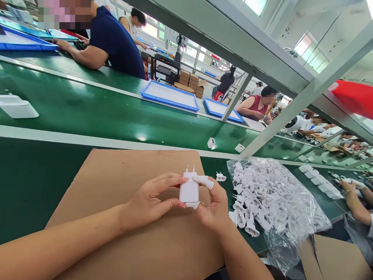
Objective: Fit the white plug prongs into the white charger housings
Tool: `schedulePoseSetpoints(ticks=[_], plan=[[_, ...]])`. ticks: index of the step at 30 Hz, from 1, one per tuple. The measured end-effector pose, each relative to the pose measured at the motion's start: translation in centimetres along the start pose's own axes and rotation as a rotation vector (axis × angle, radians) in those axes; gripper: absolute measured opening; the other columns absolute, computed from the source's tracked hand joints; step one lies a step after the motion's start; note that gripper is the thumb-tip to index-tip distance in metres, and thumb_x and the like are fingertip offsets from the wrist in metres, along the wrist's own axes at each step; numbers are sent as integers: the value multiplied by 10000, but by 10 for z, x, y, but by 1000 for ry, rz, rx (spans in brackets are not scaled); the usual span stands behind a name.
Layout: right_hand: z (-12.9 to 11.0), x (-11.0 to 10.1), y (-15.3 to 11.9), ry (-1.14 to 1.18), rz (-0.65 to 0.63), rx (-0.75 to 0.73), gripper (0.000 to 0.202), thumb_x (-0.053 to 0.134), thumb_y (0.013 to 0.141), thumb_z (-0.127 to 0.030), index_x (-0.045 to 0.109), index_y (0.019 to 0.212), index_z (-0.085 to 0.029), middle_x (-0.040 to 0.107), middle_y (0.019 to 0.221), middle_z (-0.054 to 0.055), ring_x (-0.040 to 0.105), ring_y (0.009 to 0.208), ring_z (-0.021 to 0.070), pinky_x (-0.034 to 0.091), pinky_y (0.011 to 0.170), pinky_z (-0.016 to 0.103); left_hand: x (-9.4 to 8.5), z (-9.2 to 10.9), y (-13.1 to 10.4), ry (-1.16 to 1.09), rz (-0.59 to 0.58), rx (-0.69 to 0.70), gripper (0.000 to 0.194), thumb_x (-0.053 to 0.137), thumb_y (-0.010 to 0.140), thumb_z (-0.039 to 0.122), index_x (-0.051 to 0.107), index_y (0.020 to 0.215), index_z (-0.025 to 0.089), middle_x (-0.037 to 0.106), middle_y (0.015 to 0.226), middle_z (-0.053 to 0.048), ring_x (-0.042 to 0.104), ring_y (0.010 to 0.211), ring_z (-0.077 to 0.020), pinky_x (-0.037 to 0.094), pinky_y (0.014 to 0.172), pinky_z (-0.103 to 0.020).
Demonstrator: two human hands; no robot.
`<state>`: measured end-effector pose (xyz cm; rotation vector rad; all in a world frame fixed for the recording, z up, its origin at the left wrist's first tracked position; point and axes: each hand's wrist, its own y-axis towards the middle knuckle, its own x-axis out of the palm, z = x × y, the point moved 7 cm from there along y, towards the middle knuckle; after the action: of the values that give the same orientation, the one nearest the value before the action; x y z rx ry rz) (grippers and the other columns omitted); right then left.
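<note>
A white two-pin plug adapter (189, 191) is held between both hands above a brown cardboard sheet (131, 171), its two metal pins pointing away from me. My left hand (154, 196) grips its left side between thumb and fingers. On the right side, my right hand (214, 200), with white covers on its thumb and index finger, pinches the same adapter. A loose white plug piece (220, 177) lies on the green surface just beyond my right hand. To the right, many white plug pieces (250, 198) rest in and around a clear plastic bag (305, 217).
Beyond the cardboard runs a green conveyor belt (116, 112) carrying white adapters (211, 143). Blue-rimmed trays (170, 95) stand across it. A slanted metal post (279, 120) rises at the right. White adapter bodies (320, 181) stand in rows near another person's hand (348, 186).
</note>
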<state>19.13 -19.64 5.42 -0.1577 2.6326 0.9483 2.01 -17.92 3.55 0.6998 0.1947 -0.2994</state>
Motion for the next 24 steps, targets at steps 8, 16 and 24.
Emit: schedulePoseSetpoints(ticks=[8, 16, 24], plan=[[25, 2, 6, -195, -73, 144, 616, 716, 772, -222, 582, 1366, -309, 658, 1277, 67, 615, 1161, 255, 515, 988, 412, 14, -44, 5, -424, -65, -507, 365, 726, 843, 437, 489, 1047, 249, 710, 1015, -38, 710, 884, -201, 592, 778, -353], [93, -69, -2, -999, 29, 563, 372, 652, 836, -233, 674, 1189, -118, 617, 1189, 272, 564, 1092, 417, 457, 874, 557, -67, -115, 66, 301, 262, -661, 610, 740, 694, 318, 384, 1182, 238, 578, 1245, -91, 710, 926, -217, 557, 802, -369], [94, -63, 2, -693, 50, 609, 401, 619, 768, -125, 682, 1162, -161, 656, 1137, 153, 644, 1068, 309, 497, 941, 441, -115, -153, 103, 587, 382, -731, 626, 699, 674, 166, 431, 1239, 135, 534, 1310, -203, 559, 1233, -367, 447, 1047, -504]])
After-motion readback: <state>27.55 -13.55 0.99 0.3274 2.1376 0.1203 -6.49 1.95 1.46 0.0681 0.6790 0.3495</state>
